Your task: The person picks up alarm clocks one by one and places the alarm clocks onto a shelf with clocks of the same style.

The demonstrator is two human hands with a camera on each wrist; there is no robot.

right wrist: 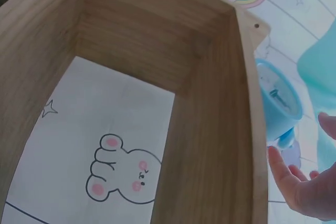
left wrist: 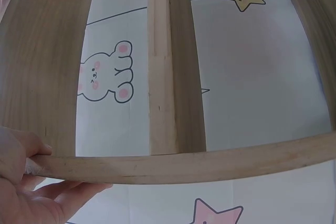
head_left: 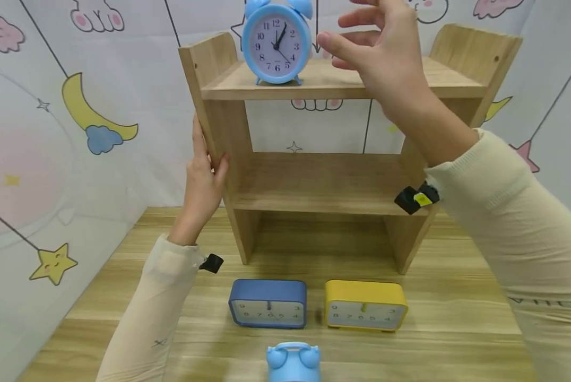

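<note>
Shelf (head_left: 319, 207) work appears to be in hand: putting clocks onto it, with the first placing as good as done, by the look of it. One round light-blue clock (head_left: 277, 45) stands upright on the shelf's top board (head_left: 333, 79), towards its left end, dial facing out.

Of the two hands, the left hand (head_left: 203, 178) grips the shelf's left side panel (head_left: 233, 127), thumb on the inner side and fingers around the outside. The right hand (head_left: 392, 63) is before the top board, fingers spread and holding nothing, near the round light-blue clock with a small gap between.

Clocks number four: one on the shelf, three on the tabletop (head_left: 457, 318) in front of it. These are one blue box clock (head_left: 268, 303), one yellow box clock (head_left: 366, 305) to its right, and a second light-blue clock (head_left: 293, 366), farthest from the shelf and partly cut off.

The next move would likely call for the right hand to reach down for one of those three, while the left steadies the shelf.
</note>
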